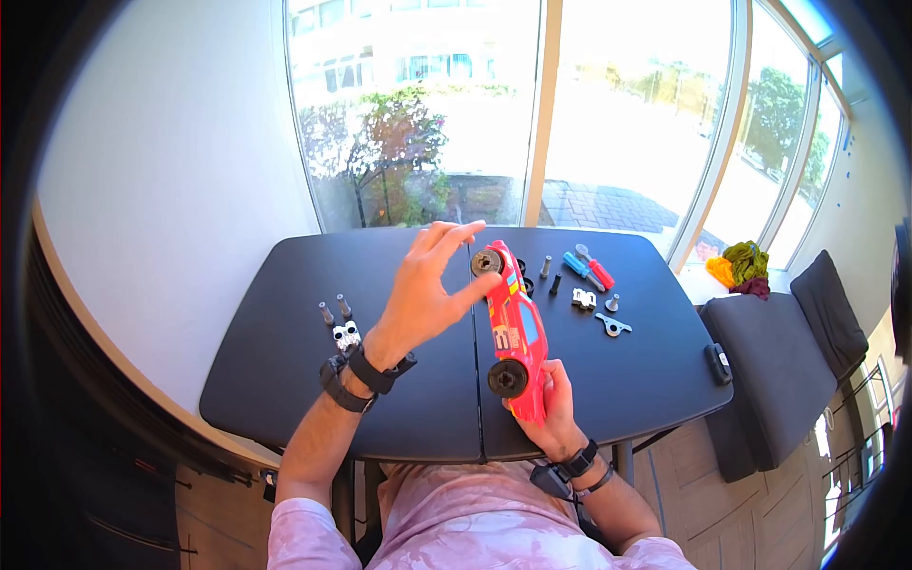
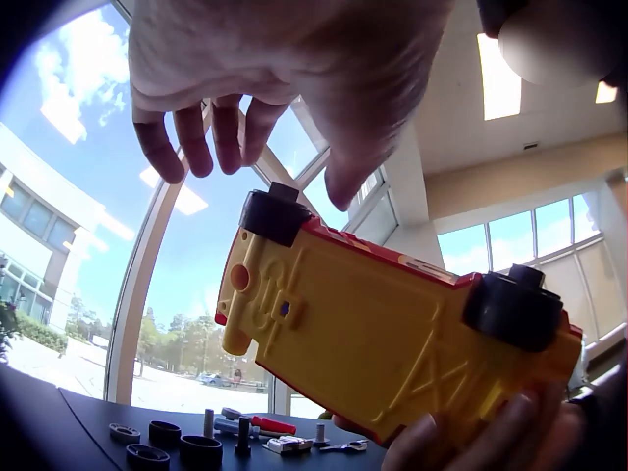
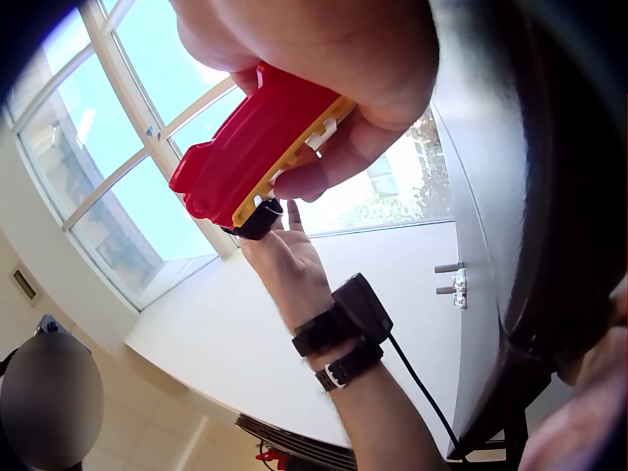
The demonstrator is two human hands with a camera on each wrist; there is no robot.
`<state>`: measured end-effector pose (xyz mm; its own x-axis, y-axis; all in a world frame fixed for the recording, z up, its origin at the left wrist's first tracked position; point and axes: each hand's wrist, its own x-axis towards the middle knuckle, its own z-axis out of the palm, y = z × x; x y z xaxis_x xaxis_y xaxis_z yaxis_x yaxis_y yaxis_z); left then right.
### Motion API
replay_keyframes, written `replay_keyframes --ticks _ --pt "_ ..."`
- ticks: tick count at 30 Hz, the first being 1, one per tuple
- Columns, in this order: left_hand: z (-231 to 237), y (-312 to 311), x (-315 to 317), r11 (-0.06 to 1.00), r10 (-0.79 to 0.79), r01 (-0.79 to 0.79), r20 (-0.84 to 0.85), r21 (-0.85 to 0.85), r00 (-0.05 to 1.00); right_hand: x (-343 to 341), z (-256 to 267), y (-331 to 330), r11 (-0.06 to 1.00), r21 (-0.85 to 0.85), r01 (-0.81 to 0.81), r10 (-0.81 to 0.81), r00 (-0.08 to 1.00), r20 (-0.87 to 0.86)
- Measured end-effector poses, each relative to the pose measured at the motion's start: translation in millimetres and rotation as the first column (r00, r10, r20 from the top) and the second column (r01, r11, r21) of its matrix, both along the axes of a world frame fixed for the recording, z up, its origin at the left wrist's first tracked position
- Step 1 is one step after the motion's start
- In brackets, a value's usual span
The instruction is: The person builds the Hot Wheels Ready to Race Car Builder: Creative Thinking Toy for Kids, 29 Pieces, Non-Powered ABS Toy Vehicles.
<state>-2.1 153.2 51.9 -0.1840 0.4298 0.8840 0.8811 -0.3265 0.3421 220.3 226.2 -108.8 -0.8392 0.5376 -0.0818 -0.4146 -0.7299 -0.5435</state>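
A red toy car (image 1: 516,328) with a yellow underside (image 2: 343,314) is held up on its side above the table. My right hand (image 1: 554,415) grips its lower end, the thumb along one side; in the right wrist view the fingers wrap the red body (image 3: 260,142). My left hand (image 1: 425,294) is beside the upper wheel (image 1: 487,263), fingers spread and thumb extended toward the car. In the left wrist view that hand (image 2: 285,88) hangs above a black wheel (image 2: 275,216) with its fingers loosely bent. Whether the thumb touches the car cannot be told.
On the black table (image 1: 285,380), a red screwdriver (image 1: 596,270), a blue tool (image 1: 581,269), grey bolts, white parts (image 1: 584,299) and a grey wrench piece (image 1: 614,325) lie right of the car. More bolts and a white part (image 1: 346,334) are at the left. Loose black rings (image 2: 201,449) stand beyond the car.
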Motion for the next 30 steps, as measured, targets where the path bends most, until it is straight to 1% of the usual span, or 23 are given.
replay_keyframes --ticks 2,3,5,7,10,12,13,15,16,18,19,20,21,22,23,24,25,27,28,30 --pt "-2.7 -6.5 3.2 0.995 0.102 -0.1 -0.14 0.025 0.985 -1.9 2.3 -2.2 1.0 -0.01 0.026 -0.026 1.0 0.006" --pt "-4.2 -13.3 -0.5 0.991 0.127 -0.134 -0.21 -0.022 0.969 -2.0 3.3 -2.8 0.999 -0.015 0.039 -0.039 0.999 0.01" --pt "-5.8 -27.0 -4.7 0.98 0.077 -0.113 -0.215 -0.165 0.974 -0.9 -0.7 1.2 1.0 -0.002 0.018 -0.018 1.0 -0.016" --pt "-6.2 -43.0 -2.7 0.937 -0.049 0.024 -0.063 -0.348 0.997 -0.6 -1.5 0.5 1.0 -0.006 0.022 -0.022 1.0 -0.021" --pt "-10.0 -59.3 7.3 0.868 -0.014 0.073 0.122 -0.491 0.992 -0.8 2.7 -3.1 0.999 -0.01 0.043 -0.042 0.999 0.007" --pt "-19.3 -64.9 16.3 0.818 -0.003 0.216 0.372 -0.533 0.928 0.6 2.8 -3.3 0.999 0.018 0.043 -0.043 0.999 0.014" --pt "-24.9 -68.1 21.7 0.792 0.011 0.291 0.488 -0.537 0.873 -0.3 5.3 -6.4 0.995 0.058 0.08 -0.081 0.996 0.022" --pt "-52.4 -69.9 25.4 0.795 -0.089 0.454 0.662 -0.402 0.744 -4.6 15.5 -16.5 0.978 0.143 0.15 -0.156 0.987 0.034" --pt "-66.4 -70.1 26.8 0.79 -0.139 0.523 0.736 -0.322 0.663 -5.8 20.4 -19.8 0.961 0.225 0.159 -0.175 0.983 0.053" --pt "-84.9 -71.9 37.4 0.808 -0.162 0.555 0.829 -0.2 0.535 -5.9 29.1 -26.3 0.909 0.382 0.168 -0.217 0.972 0.089" --pt "-94.0 -72.0 41.4 0.814 -0.175 0.565 0.868 -0.138 0.464 -7.2 32.1 -30.3 0.857 0.489 0.161 -0.226 0.971 0.077" --pt "-104.0 -69.6 42.1 0.804 -0.239 0.591 0.872 -0.069 0.427 -8.8 34.7 -34.4 0.794 0.589 0.153 -0.234 0.97 0.063" --pt "-108.4 -69.0 43.5 0.809 -0.268 0.587 0.903 0.022 0.337 -9.1 38.3 -37.4 0.719 0.68 0.145 -0.239 0.97 0.047" --pt "-109.0 -68.5 46.0 0.811 -0.3 0.574 0.922 0.111 0.245 -7.1 43.5 -39.7 0.664 0.74 0.113 -0.21 0.977 0.04" --pt "-106.9 -68.6 48.4 0.809 -0.332 0.553 0.931 0.199 0.152 -3.9 50.1 -41.3 0.63 0.773 0.08 -0.188 0.981 0.051" --pt "-102.0 -77.3 48.8 0.756 -0.363 0.577 0.931 0.308 -0.022 -0.2 57.7 -41.5 0.593 0.803 0.049 -0.167 0.984 0.063" --pt "-102.5 -83.7 44.3 0.743 -0.346 0.576 0.932 0.341 -0.106 2.5 64.4 -39.5 0.556 0.831 0.019 -0.147 0.986 0.076" --pt "-107.1 -96.1 38.1 0.719 -0.301 0.565 0.914 0.405 -0.272 7.9 80.1 -22.3 0.419 0.903 -0.096 -0.153 0.973 0.175" --pt "-108.7 -97.3 40.1 0.753 -0.3 0.527 0.919 0.393 -0.257 8.5 88.5 -12.0 0.346 0.925 -0.158 -0.162 0.961 0.224" --pt "-109.3 -100.8 44.0 0.737 -0.325 0.537 0.911 0.412 -0.253 4.3 105.0 6.4 0.166 0.968 -0.191 -0.274 0.934 0.231"
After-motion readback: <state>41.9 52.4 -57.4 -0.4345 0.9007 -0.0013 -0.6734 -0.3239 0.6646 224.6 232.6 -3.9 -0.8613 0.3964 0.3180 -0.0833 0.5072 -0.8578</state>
